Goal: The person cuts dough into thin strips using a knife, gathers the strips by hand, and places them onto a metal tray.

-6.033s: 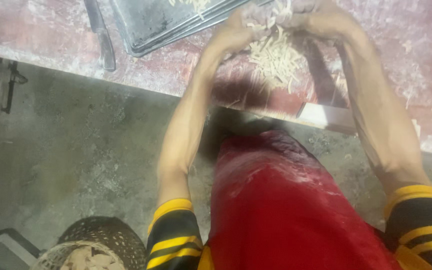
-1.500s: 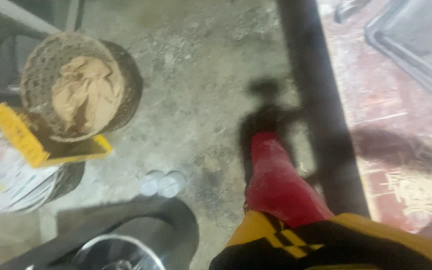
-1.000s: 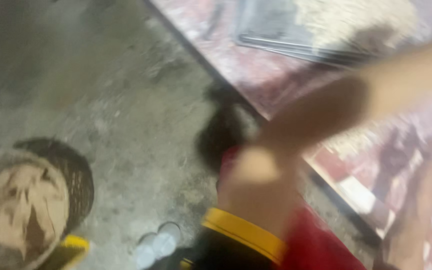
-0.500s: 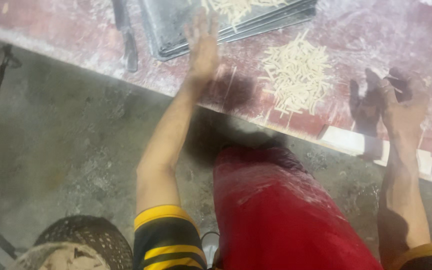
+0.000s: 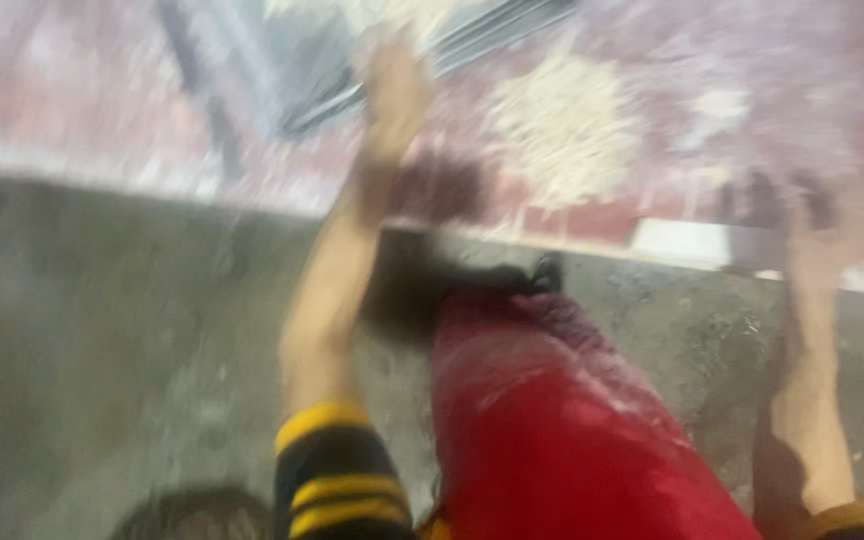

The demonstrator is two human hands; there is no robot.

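neither hand grips anything: in the blurred head view the left hand lies flat, fingers spread, by the dark tray, the right hand rests open at the table edge, pale shreds piled between them, best gathered gently inward with both palms.

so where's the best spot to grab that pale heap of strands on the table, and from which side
Judging loosely, since the frame is blurred: the pile of pale strands lies loose and flat on the reddish table, so scoop it from above at its edges, both palms closing inward. The left hand is nearer; the right hand rests apart.
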